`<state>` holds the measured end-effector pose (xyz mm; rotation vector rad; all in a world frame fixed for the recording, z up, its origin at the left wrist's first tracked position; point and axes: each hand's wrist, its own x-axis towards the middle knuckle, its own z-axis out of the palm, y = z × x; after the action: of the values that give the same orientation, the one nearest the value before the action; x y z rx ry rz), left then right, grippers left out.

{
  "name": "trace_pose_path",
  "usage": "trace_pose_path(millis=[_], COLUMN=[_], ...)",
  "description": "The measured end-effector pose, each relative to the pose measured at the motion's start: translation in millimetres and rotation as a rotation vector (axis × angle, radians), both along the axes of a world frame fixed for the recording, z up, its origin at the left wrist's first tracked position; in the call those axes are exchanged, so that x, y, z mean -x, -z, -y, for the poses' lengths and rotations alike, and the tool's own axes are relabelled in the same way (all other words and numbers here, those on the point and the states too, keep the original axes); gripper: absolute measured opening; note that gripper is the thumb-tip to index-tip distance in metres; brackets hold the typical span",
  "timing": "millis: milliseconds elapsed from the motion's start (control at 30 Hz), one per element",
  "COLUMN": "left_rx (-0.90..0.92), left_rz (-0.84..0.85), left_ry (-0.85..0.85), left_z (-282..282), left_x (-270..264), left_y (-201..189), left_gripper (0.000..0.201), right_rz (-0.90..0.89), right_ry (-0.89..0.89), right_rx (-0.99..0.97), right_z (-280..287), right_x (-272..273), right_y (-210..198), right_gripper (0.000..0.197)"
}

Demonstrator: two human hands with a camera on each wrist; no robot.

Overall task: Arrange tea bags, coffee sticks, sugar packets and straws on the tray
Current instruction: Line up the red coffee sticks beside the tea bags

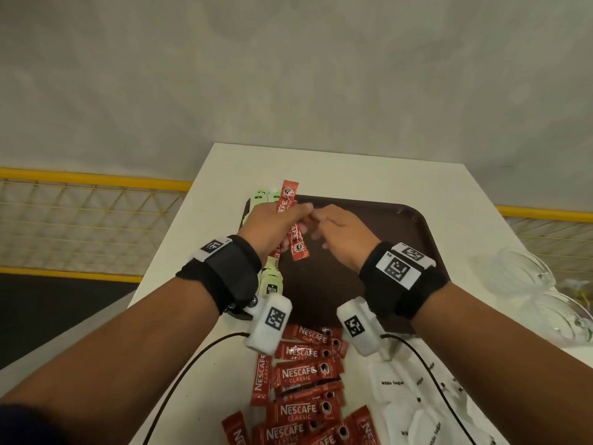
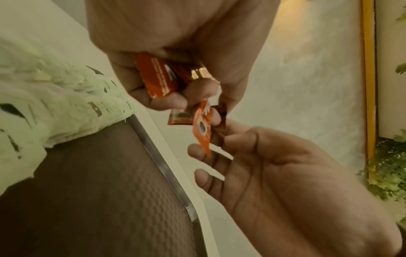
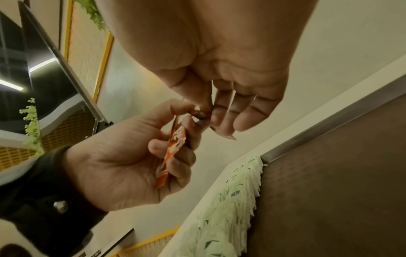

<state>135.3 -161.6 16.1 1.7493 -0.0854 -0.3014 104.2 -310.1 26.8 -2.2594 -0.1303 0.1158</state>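
Note:
Over the left part of the brown tray (image 1: 385,239) my left hand (image 1: 300,211) grips a small bunch of red coffee sticks (image 1: 288,194), which poke out above and below the fist. My right hand (image 1: 316,220) meets it from the right. In the right wrist view its thumb and forefinger (image 3: 206,111) pinch the end of one coffee stick (image 3: 175,139) in the bunch, and the other fingers hang loose. Pale green tea bags (image 1: 271,284) lie in an overlapping row along the tray's left edge. Much of the bunch is hidden by the left hand's fingers (image 2: 182,99).
A heap of red coffee sticks (image 1: 298,374) lies on the white table (image 1: 353,175) in front of the tray. White sugar packets (image 1: 401,396) are spread to its right. Clear plastic ware (image 1: 529,284) stands at the table's right edge. Yellow mesh railing (image 1: 96,203) runs behind.

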Motion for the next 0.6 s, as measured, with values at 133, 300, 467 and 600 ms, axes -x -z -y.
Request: trace_pose_path(millis=[133, 300, 467, 600], left_rx=[-0.055, -0.250, -0.335, -0.299], left_rz=[-0.015, -0.045, 0.019, 0.096], left_ry=[0.106, 0.408, 0.449, 0.402], left_z=[-15, -35, -43, -49], left_x=[-4, -13, -27, -39], left_y=[-3, -10, -10, -5], left_gripper=[0.019, 0.011, 0.009, 0.010], right_rz=[-0.010, -0.110, -0.198, -0.275], right_ry=[0.065, -0.060, -0.037, 0.039], right_rx=[-0.129, -0.068, -0.362, -0.523], right_z=[14, 33, 35, 42], right_x=[-9, -21, -29, -34], right_y=[6, 0, 9, 13], right_gripper=[0.038, 0.028, 0.014, 0.011])
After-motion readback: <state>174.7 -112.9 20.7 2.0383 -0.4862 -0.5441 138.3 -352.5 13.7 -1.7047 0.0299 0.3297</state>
